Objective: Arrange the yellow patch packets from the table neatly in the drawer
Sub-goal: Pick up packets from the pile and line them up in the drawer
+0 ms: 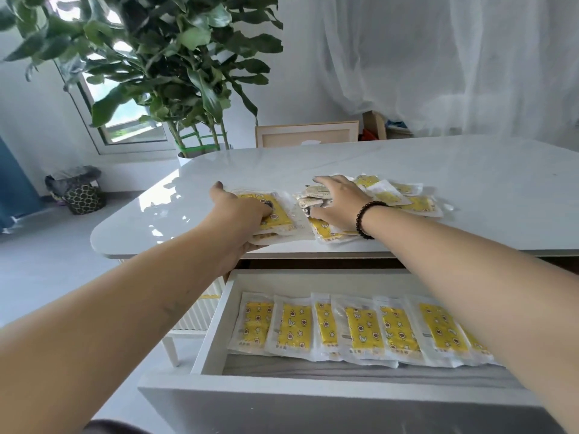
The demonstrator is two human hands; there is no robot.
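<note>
Mid-task: we're collecting the next batch off the table (219, 170) while the drawer (213, 327) stands pulled out below it, at 6 o'clock from the pile.

Left hand (241, 220) is gripping a small stack of packets (279, 214) at the table's near edge: thumb across the top yellow face, fingers curled underneath the overhang. We'd guess the stack was slid to the edge so the fingers can get under it; flat film packets are hard to lift off a glossy top otherwise.

Right hand (336, 203) is spread, palm down, fingers apart, pressing on the loose heap of packets (407, 200) at 3 o'clock from the left-hand stack. It grips nothing we can see; it looks like it's pinning or sorting the heap. There's a bead bracelet (365, 219) on that wrist.

In the drawer, a row of packets (360, 328) lies yellow side up, each overlapping its neighbour, running 9 to 3 o'clock along the back half. The front strip of the drawer floor is bare, so likely room for a second row there. The right end of the row is hidden by the right forearm.

Risk: slippery film, so the stack may fan out on the way down.
</note>
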